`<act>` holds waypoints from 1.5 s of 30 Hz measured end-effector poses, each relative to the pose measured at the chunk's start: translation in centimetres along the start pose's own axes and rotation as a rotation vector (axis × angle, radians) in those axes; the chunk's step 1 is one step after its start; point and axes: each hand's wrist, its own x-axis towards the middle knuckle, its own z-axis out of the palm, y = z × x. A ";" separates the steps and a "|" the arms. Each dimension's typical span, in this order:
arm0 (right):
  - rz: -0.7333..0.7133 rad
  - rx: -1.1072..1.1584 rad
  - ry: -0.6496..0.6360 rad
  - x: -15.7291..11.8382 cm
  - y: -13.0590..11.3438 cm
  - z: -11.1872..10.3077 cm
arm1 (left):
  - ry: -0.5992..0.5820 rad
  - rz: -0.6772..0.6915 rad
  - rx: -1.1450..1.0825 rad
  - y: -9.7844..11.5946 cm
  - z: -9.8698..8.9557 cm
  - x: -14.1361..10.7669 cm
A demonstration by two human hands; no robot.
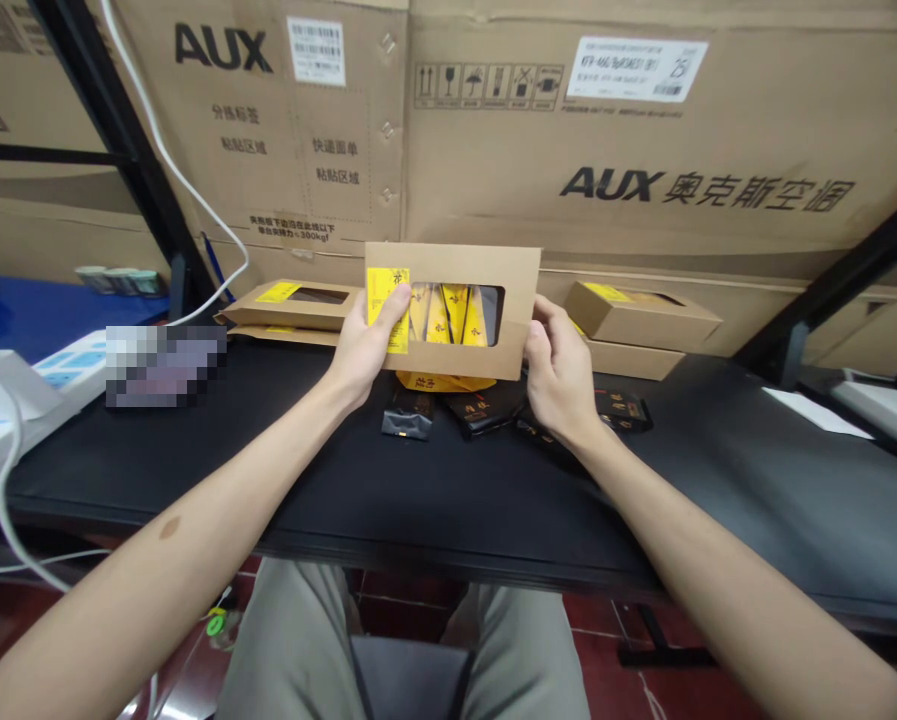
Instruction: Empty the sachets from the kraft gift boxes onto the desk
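Raised above the black table is a brown kraft box [448,262] with a yellow label on its left and a clear window. Several yellow packets [455,315] show through that window. My left hand [369,335] grips the box's left end, thumb on the label. At the right end, my right hand [559,365] has its fingers curled against the box edge. Below the box lie several black sachets [409,415] and a yellow packet [448,382], partly hidden by the box and my right hand.
Flat kraft boxes [290,305] lie stacked to the left, and two more kraft boxes [643,318] are stacked to the right. A white power strip [50,400] with cables sits at far left. Large AUX cartons [485,180] stand behind the black table [448,500]. White paper [815,412] lies at right.
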 end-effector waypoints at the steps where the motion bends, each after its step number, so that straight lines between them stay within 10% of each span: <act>1: -0.006 -0.020 0.010 0.0 0.1 0.0 | -0.001 0.003 0.005 0.0 0.0 0.0; 15: 0.016 -0.108 0.147 0.6 2.3 -0.6 | 0.069 0.035 -0.027 0.2 -0.5 0.7; 23: -0.241 -0.056 0.132 -0.2 -1.9 0.0 | 0.199 0.125 -0.007 -0.1 -1.0 1.5; 33: 0.056 0.045 -0.005 -0.5 -0.4 1.3 | 0.009 0.103 0.031 -0.6 -0.3 0.6; 45: 0.020 0.006 0.113 0.2 -0.8 0.2 | -0.177 0.046 0.053 0.1 -0.9 0.5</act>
